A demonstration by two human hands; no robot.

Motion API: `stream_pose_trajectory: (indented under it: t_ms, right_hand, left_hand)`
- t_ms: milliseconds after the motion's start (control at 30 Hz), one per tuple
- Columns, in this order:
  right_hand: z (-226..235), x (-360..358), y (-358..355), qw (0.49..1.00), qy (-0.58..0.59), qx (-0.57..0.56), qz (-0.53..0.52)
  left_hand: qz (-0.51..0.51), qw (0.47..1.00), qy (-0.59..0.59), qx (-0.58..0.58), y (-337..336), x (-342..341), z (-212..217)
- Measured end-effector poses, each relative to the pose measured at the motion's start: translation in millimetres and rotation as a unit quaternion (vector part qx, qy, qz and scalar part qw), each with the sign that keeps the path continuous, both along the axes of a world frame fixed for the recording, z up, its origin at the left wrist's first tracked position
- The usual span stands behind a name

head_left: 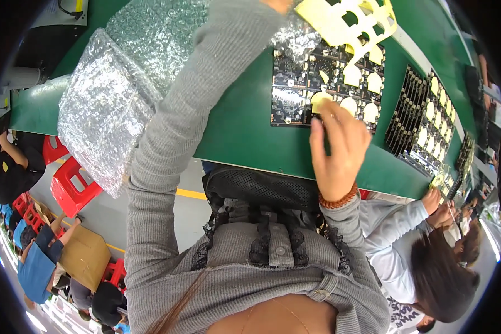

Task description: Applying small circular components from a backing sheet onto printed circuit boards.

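head view, left hand [280, 5] cut off up top, its grip i can't tell, right hand [342, 146] fingers apart, tips at yellow piece [318, 98] on black panel [296, 79]

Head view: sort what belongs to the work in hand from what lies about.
Seemingly in use:
yellow arch-shaped pieces near the right hand
black circuit-board panel beneath them
yellow cut-out sheet near the left hand

Seemingly just lying about:
clear plastic bubble wrap
red plastic stools
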State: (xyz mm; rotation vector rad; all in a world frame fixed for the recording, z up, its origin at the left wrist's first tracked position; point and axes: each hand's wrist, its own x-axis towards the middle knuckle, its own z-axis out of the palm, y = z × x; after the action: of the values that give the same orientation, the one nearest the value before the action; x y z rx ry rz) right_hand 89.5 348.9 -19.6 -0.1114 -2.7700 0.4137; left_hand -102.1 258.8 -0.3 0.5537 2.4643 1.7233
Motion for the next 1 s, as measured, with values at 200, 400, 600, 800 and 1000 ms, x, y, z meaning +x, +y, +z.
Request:
stream_pose_trajectory:
  t_ms: [200, 400, 600, 800, 1000]
  right_hand:
    - [4, -3, 5, 0.999, 0.023, -0.035, 0.008]
    - [18, -61, 51, 0.935, 0.095, -0.295, -0.171]
    - [7, -102, 55, 0.910, 0.119, -0.386, -0.091]
    - [13, -102, 34, 0.761, 0.177, -0.622, -0.049]
    - [5, -98, 37, 0.684, 0.160, -0.707, -0.081]
  left_hand:
    - [0.095, 0.903, 0.417, 0.024, 0, -14, -46]
    - [0.049, 0.843, 0.520, -0.129, 20, -3, -56]
    - [-0.093, 0.991, 0.058, 0.080, 15, 6, -42]
    - [-0.169, 0.839, -0.328, 0.401, 17, 7, -44]
    - [-0.185, 0.839, -0.373, 0.350, 21, 15, -36]
